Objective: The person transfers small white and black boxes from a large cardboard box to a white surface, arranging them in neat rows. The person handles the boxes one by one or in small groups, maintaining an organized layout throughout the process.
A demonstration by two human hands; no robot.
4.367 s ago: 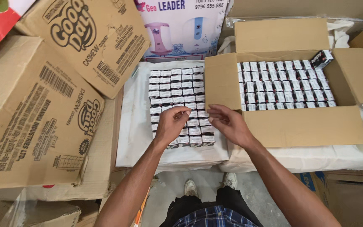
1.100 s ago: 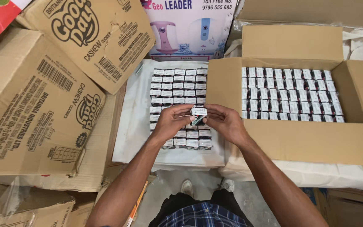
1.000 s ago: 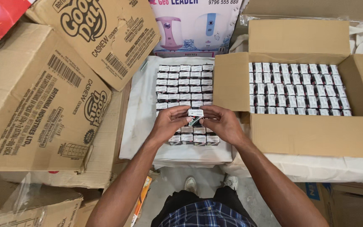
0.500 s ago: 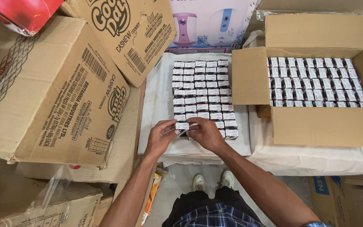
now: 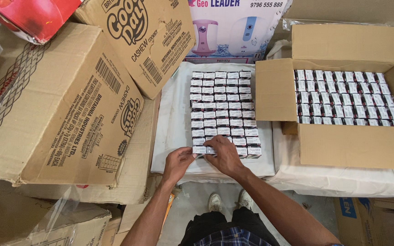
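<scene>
A block of several small black-and-white cartons (image 5: 223,105) stands in tight rows on a white cloth (image 5: 174,123). Both hands meet at the block's near left corner. My left hand (image 5: 180,161) pinches one small carton (image 5: 199,149) at the front row's left end. My right hand (image 5: 224,154) rests its fingers on the same carton and on the neighbouring cartons of that row. At the right an open cardboard box (image 5: 347,146) holds several rows of the same small cartons (image 5: 345,98).
Large printed cardboard boxes (image 5: 55,105) lean at the left, one (image 5: 147,36) tilted over the cloth's far corner. A white poster (image 5: 233,27) stands behind. A red box (image 5: 33,16) is at top left. My shoes (image 5: 226,202) show on the grey floor below the cloth's edge.
The hands lifted one small carton and carried it down and left, setting it at the near left corner of the block. The view shifted left.
</scene>
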